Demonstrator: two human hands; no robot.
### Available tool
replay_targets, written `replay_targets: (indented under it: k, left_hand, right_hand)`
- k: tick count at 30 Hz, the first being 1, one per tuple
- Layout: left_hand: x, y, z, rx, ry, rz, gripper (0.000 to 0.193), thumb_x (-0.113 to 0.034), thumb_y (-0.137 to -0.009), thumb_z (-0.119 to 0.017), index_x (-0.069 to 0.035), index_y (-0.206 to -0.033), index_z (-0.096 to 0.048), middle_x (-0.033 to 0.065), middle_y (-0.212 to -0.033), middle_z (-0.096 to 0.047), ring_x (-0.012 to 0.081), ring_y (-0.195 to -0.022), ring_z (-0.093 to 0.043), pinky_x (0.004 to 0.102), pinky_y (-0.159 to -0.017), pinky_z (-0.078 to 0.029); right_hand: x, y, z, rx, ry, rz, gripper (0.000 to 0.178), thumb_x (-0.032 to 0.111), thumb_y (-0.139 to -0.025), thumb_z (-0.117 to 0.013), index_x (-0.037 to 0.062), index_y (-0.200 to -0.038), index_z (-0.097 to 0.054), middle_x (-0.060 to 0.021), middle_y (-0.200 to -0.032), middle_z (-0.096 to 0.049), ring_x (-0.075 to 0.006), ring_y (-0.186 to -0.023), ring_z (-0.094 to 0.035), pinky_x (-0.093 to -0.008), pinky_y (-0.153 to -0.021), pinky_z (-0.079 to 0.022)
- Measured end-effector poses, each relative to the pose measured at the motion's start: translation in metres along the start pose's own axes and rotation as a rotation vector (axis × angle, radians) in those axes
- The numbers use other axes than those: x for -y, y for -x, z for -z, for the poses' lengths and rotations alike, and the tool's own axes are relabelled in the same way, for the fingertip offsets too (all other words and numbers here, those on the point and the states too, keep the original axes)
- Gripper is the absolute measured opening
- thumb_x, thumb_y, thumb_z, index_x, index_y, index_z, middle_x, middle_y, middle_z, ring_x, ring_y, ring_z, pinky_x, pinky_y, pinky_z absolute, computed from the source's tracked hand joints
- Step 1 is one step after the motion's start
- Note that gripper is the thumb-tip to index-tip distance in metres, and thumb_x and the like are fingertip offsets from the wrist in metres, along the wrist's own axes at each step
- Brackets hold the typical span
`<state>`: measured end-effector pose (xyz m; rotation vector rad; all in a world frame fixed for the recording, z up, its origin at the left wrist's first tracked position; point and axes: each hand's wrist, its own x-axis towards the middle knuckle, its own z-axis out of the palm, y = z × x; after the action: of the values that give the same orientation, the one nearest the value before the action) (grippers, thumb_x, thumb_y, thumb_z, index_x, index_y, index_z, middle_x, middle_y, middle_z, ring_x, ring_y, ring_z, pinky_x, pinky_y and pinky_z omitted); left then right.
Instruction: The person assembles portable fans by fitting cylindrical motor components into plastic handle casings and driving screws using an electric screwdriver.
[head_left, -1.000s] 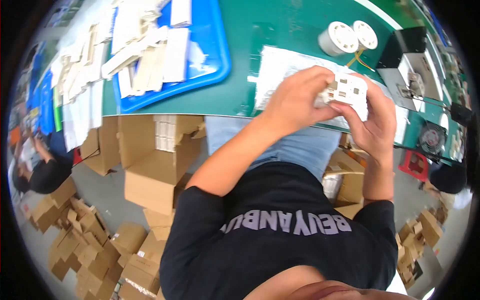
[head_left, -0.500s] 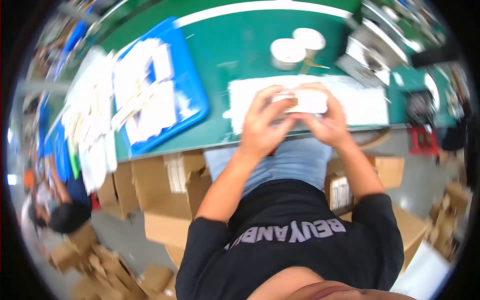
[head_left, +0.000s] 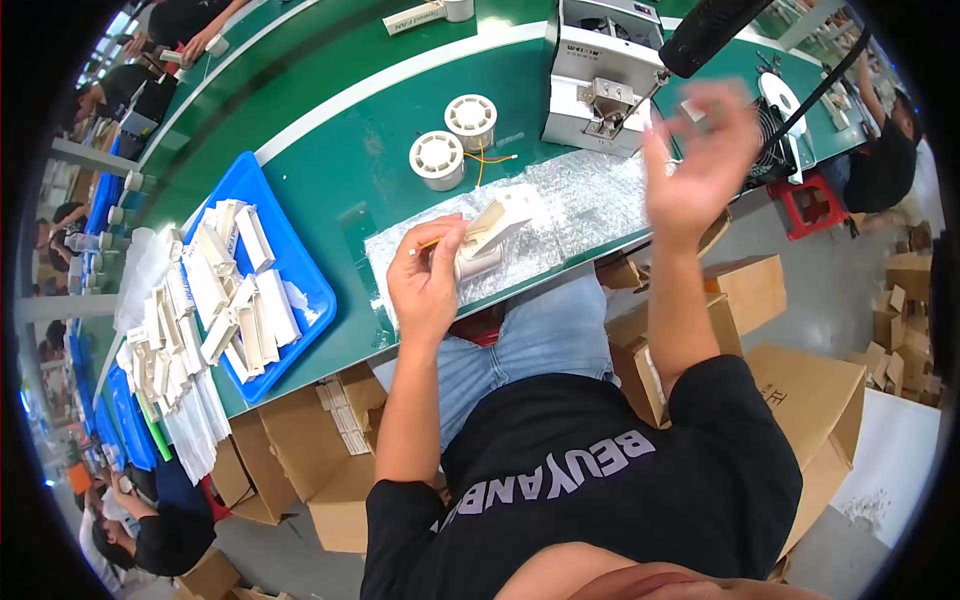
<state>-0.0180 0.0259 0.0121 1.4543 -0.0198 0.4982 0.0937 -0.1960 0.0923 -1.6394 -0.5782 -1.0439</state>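
Observation:
My left hand (head_left: pixel 425 285) is closed around a white plastic housing with an open, box-shaped arm (head_left: pixel 495 225) and a round body (head_left: pixel 478 263) below it. A short yellow-orange wire with a white plug sticks out between its fingers. Raised at the right, my right hand (head_left: pixel 695 175) is blurred, thumb apart from the fingers, with nothing plainly in it. Near its fingertips hangs a black electric screwdriver (head_left: pixel 712 38), its bit pointing down at a grey screw feeder (head_left: pixel 597 105). Two white round fan units (head_left: pixel 437 160) (head_left: pixel 470 118) with thin coloured wires stand beyond my left hand.
Bubble wrap (head_left: pixel 590 200) covers the green bench in front of me. A blue tray (head_left: pixel 318 290) at the left holds several white long housings; more lie beside it. A black fan (head_left: pixel 770 140) is at the right. Cardboard boxes (head_left: pixel 745 290) surround my legs. Other people work nearby.
Both hands were together on the white housing. My right hand has let go and moved right and up toward the screwdriver; the left keeps hold. The view has turned, bringing the screwdriver into sight.

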Motion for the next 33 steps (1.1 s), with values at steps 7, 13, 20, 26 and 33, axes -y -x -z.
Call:
replay_targets:
  k: [7, 13, 20, 26, 33]
  left_hand:
    - [0.009, -0.004, -0.035, -0.050, -0.365, -0.227, 0.009, -0.004, -0.096, -0.050, 0.001, -0.090, -0.055, 0.0156, -0.089, -0.064, 0.0262, -0.084, -0.064, 0.0352, -0.080, -0.050]
    - [0.012, -0.004, -0.037, -0.131, -0.220, -0.209, 0.019, -0.011, -0.101, -0.044, 0.001, -0.091, -0.053, 0.0157, -0.088, -0.064, 0.0268, -0.089, -0.067, 0.0357, -0.080, -0.051]
    - [0.018, -0.008, -0.039, -0.111, -0.133, -0.220, 0.024, -0.013, -0.103, -0.039, 0.002, -0.092, -0.055, 0.0150, -0.088, -0.065, 0.0242, -0.086, -0.066, 0.0325, -0.079, -0.051]
    - [0.003, -0.008, -0.041, -0.087, -0.289, -0.201, 0.027, -0.009, -0.102, -0.036, 0.003, -0.096, -0.059, 0.0147, -0.087, -0.069, 0.0228, -0.079, -0.067, 0.0312, -0.075, -0.051]
    - [0.018, -0.008, -0.035, -0.132, -0.173, -0.238, 0.027, -0.012, -0.103, -0.035, 0.000, -0.086, -0.051, 0.0152, -0.086, -0.069, 0.0237, -0.074, -0.067, 0.0318, -0.069, -0.052]
  right_hand:
    - [-0.001, -0.114, -0.011, -0.138, -0.103, -0.036, 0.044, -0.001, -0.083, -0.054, -0.0005, -0.127, -0.048, -0.0085, -0.100, -0.061, -0.0139, -0.084, -0.061, -0.0266, -0.071, -0.049]
    - [0.030, -0.132, -0.014, -0.163, -0.206, 0.075, 0.034, 0.016, -0.097, -0.054, 0.0016, -0.126, -0.044, -0.0042, -0.087, -0.055, -0.0084, -0.058, -0.055, -0.0220, -0.044, -0.047]
    - [-0.005, -0.164, -0.046, -0.006, -0.296, 0.290, 0.054, 0.019, -0.099, -0.056, 0.0052, -0.146, -0.032, -0.0037, -0.079, -0.057, -0.0086, -0.051, -0.054, -0.0230, -0.043, -0.049]
    - [0.046, -0.129, -0.042, -0.091, -0.193, -0.358, 0.036, 0.030, -0.101, -0.050, 0.0014, -0.123, -0.045, -0.0040, -0.077, -0.056, -0.0096, -0.050, -0.054, -0.0230, -0.043, -0.048]
    - [0.094, -0.076, -0.055, 0.023, -0.463, -0.515, 0.034, 0.035, -0.103, -0.044, 0.0024, -0.112, -0.048, -0.0062, -0.081, -0.057, -0.0108, -0.054, -0.054, -0.0226, -0.043, -0.047]
